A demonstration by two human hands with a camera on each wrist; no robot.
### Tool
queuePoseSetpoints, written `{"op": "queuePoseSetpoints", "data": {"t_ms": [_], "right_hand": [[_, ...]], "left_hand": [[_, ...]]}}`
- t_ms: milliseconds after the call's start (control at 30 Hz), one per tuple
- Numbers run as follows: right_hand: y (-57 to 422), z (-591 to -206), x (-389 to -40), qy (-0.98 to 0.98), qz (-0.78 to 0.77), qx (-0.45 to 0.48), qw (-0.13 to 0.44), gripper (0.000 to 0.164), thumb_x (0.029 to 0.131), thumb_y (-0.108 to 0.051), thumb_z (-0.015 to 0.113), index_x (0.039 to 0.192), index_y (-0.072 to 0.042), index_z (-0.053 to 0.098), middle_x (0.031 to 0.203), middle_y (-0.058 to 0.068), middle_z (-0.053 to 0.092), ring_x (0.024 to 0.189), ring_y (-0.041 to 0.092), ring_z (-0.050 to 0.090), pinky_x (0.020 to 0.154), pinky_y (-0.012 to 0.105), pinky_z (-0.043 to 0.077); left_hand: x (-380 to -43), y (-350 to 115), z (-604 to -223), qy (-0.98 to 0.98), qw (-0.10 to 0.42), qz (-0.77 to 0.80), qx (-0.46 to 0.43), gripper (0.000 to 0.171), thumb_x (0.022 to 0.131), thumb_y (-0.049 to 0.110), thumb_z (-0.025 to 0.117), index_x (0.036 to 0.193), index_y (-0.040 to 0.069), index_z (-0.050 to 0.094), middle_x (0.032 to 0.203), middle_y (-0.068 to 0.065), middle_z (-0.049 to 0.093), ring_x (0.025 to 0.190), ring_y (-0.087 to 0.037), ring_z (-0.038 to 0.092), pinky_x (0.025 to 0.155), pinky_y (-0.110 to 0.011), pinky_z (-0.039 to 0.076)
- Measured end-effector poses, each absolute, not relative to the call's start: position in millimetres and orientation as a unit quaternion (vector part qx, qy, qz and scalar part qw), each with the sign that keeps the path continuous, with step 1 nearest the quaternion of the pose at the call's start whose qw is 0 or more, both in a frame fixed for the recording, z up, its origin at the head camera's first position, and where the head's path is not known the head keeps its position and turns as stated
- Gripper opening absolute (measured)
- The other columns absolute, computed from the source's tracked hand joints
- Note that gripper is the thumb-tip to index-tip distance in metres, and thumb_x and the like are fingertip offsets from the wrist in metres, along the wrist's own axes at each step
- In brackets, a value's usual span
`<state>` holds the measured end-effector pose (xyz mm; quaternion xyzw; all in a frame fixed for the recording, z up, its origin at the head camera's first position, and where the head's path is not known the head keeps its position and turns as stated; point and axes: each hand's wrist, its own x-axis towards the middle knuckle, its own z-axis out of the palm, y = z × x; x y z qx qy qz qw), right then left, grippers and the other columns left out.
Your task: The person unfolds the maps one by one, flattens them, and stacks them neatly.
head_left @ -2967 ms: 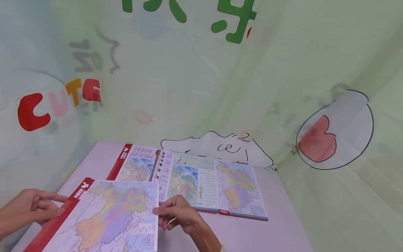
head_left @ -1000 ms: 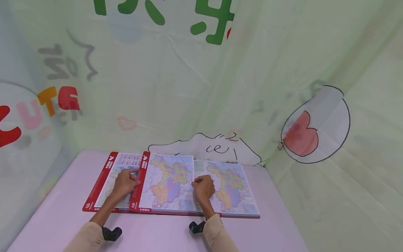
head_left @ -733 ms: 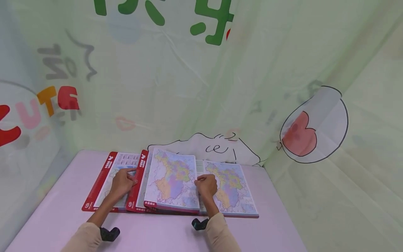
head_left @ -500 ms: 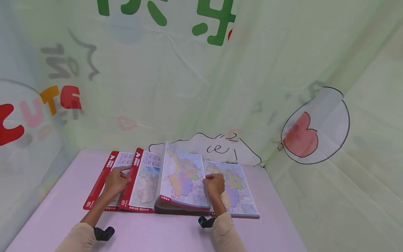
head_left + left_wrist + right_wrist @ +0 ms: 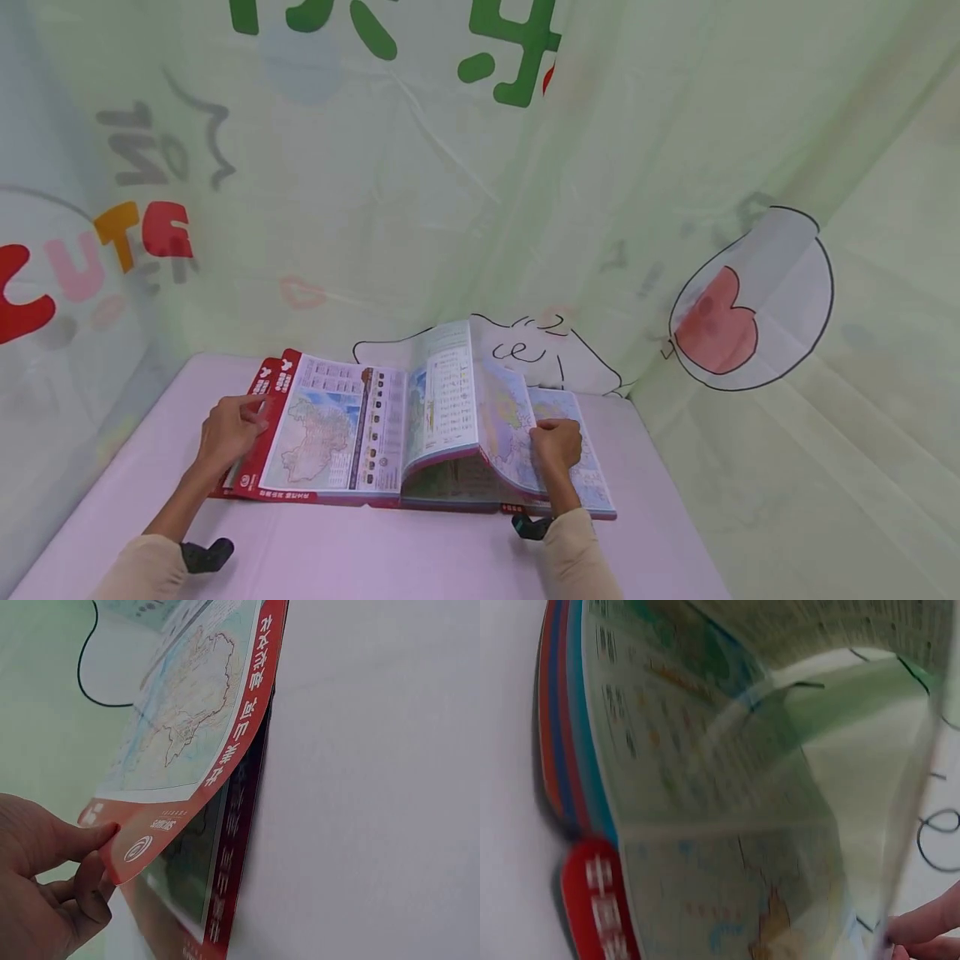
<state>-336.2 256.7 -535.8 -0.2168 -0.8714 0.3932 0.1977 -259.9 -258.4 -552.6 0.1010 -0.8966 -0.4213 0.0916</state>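
Note:
A folding map with a red left border is half spread, its middle panels arched up in a fold. It lies over a second unfolded map, which shows at the right and a little at the upper left. My left hand pinches the upper map's red border; in the left wrist view thumb and fingers grip its lifted corner. With my right hand I pinch the right edge of its last panel. The right wrist view looks under the arched panels, with the red title tab of a map in front.
Both maps lie on a pale pink table. Behind stands a pale green curtain with printed letters and drawings. Black wrist devices show at the left sleeve and right sleeve.
The upper map was carried folded from the front left onto the unfolded one. Since then my left hand has moved left and my right hand right, spreading its panels apart.

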Motion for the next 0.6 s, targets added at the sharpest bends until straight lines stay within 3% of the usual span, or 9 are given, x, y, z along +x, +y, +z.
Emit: {"op": "queuePoseSetpoints", "data": {"t_ms": [167,333,600], "right_hand": [[283.2,-547.5,-348.4,-0.868,0.383,-0.24,0.207,0.019,0.081,-0.004,0.074,0.094,0.004,0.085,0.093,0.024,0.082,0.09,0.047,0.073,0.083,0.059,0.052],[303.3,-550.6,-352.4,-0.867,0.367,-0.256,0.22,0.022,0.083,-0.002,0.07,0.097,0.007,0.084,0.098,0.028,0.081,0.092,0.05,0.072,0.086,0.061,0.053],[329.9,-563.6,-355.1,-0.863,0.336,-0.277,0.257,0.022,0.079,-0.001,0.066,0.09,0.003,0.085,0.092,0.024,0.082,0.087,0.051,0.074,0.076,0.062,0.054]], "left_hand": [[-261.7,-274.1,-551.6,-0.897,0.084,-0.42,0.112,0.052,0.099,0.005,0.071,0.145,-0.015,0.058,0.108,-0.037,0.073,0.089,-0.045,0.076,0.067,-0.044,0.067],[-261.5,-282.9,-549.3,-0.893,0.077,-0.425,0.128,0.054,0.099,0.007,0.072,0.145,-0.015,0.058,0.113,-0.04,0.072,0.088,-0.046,0.077,0.067,-0.045,0.068],[-260.6,-286.0,-548.7,-0.891,0.079,-0.427,0.129,0.053,0.098,0.008,0.072,0.142,-0.019,0.058,0.116,-0.042,0.071,0.087,-0.047,0.077,0.064,-0.043,0.068]]}}
